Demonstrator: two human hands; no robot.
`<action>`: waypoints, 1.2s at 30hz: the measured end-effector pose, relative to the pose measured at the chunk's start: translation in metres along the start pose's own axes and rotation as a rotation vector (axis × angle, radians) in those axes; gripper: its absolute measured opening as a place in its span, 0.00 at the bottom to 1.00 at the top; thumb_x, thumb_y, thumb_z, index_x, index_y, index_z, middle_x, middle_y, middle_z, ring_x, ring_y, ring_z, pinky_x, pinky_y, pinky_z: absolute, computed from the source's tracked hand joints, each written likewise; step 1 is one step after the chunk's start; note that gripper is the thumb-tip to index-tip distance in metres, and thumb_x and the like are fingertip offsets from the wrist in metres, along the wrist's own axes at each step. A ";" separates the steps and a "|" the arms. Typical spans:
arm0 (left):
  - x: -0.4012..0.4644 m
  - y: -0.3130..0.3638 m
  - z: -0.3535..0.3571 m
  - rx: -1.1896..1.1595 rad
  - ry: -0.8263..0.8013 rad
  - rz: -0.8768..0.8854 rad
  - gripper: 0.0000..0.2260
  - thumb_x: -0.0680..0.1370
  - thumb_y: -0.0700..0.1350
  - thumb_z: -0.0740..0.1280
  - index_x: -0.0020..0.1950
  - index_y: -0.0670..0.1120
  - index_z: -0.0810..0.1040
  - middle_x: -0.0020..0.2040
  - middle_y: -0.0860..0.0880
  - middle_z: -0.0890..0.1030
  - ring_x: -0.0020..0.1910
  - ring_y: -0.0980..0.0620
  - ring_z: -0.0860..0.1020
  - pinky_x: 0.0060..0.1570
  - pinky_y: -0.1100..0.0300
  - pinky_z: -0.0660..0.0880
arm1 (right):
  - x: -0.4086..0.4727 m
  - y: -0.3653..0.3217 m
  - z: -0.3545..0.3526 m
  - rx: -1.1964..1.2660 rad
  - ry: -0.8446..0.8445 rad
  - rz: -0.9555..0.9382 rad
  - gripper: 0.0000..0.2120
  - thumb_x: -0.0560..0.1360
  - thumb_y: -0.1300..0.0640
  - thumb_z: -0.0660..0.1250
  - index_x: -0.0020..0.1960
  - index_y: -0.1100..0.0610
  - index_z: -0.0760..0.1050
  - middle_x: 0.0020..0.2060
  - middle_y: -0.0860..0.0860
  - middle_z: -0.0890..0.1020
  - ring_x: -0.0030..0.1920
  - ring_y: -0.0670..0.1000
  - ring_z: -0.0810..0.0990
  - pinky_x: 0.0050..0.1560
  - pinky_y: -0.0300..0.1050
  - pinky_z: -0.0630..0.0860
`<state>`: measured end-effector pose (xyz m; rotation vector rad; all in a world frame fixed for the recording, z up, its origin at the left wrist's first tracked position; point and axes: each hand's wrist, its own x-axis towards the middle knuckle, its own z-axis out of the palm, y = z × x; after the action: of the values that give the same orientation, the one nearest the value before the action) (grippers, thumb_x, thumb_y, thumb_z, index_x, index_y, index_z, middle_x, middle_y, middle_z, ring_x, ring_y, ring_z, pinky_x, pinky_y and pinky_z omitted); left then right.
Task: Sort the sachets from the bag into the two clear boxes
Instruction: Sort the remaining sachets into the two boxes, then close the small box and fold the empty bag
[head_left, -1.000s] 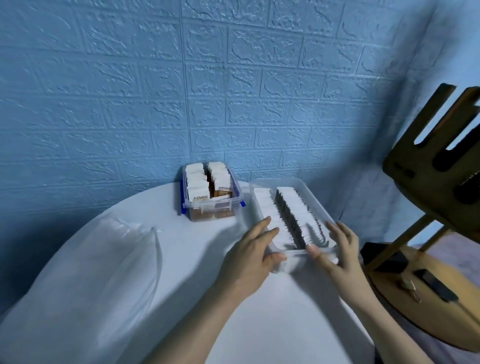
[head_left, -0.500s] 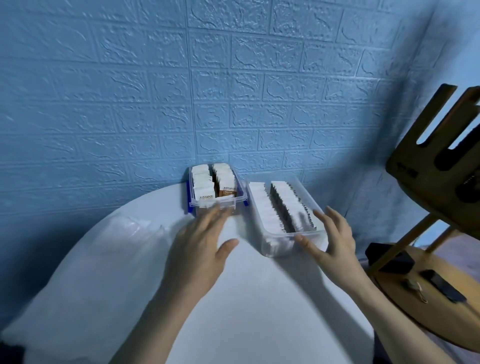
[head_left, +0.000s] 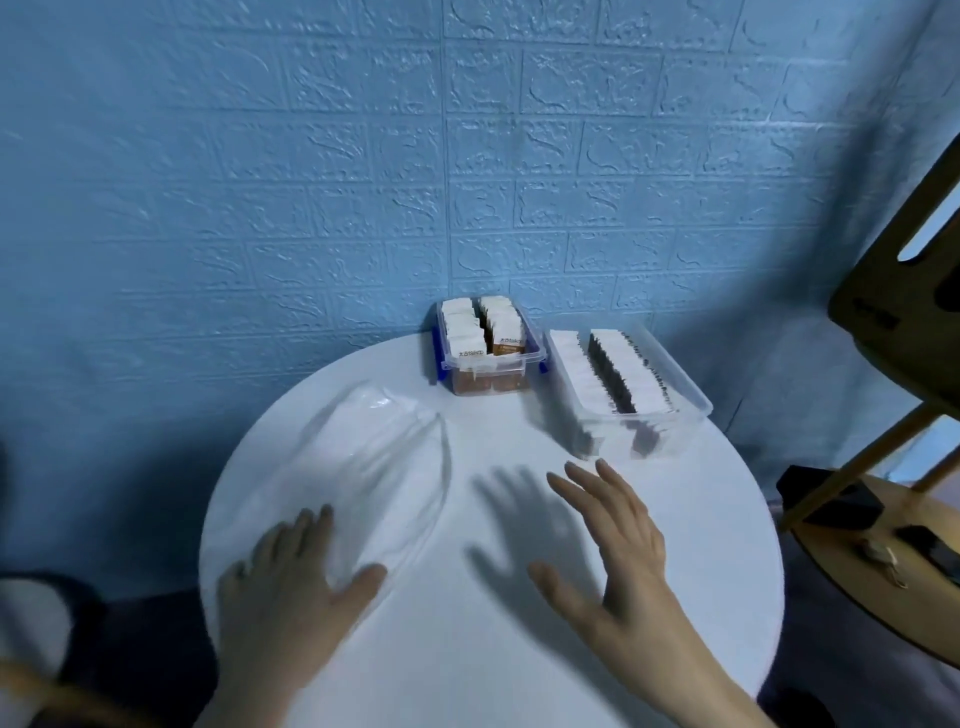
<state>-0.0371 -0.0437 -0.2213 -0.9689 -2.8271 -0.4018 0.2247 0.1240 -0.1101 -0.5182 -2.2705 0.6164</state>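
Round white worktop: left hand lies flat, fingers straight, on the near end of the clear bag; right hand hovers spread, grasping nothing. Sachets stand packed in small box and long box, side by side by the wall.

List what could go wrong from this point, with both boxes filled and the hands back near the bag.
1. The larger clear box sits close to the round table's right edge; a nudge could tip it off.
2. The left hand lies flat on the clear bag, which looks slippery and may slide away.
3. Sachets stand packed upright; bumping the box may topple rows. The right hand hovers nearby.
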 end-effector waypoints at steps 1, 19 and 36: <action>-0.018 0.022 -0.029 0.028 0.087 0.099 0.33 0.69 0.72 0.57 0.71 0.60 0.69 0.71 0.56 0.71 0.69 0.51 0.71 0.61 0.44 0.71 | -0.003 -0.004 0.001 0.027 -0.024 -0.004 0.30 0.71 0.38 0.64 0.71 0.39 0.61 0.71 0.35 0.61 0.76 0.42 0.52 0.70 0.30 0.47; -0.127 0.088 -0.080 -0.693 0.201 0.475 0.15 0.70 0.49 0.66 0.56 0.60 0.78 0.53 0.65 0.80 0.54 0.65 0.78 0.54 0.63 0.73 | -0.068 0.020 -0.028 -0.293 -0.262 -0.044 0.32 0.71 0.28 0.58 0.69 0.42 0.70 0.68 0.39 0.72 0.70 0.43 0.65 0.66 0.41 0.58; -0.027 0.039 -0.139 -0.774 -0.384 0.418 0.29 0.57 0.77 0.68 0.57 0.74 0.74 0.60 0.68 0.77 0.62 0.71 0.70 0.64 0.70 0.62 | 0.008 -0.013 -0.020 -0.099 -0.328 0.023 0.25 0.69 0.26 0.52 0.53 0.38 0.77 0.49 0.27 0.77 0.59 0.33 0.70 0.59 0.39 0.60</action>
<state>0.0129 -0.0702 -0.0861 -1.8968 -2.6521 -1.4379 0.2311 0.1235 -0.0859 -0.5231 -2.6185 0.6413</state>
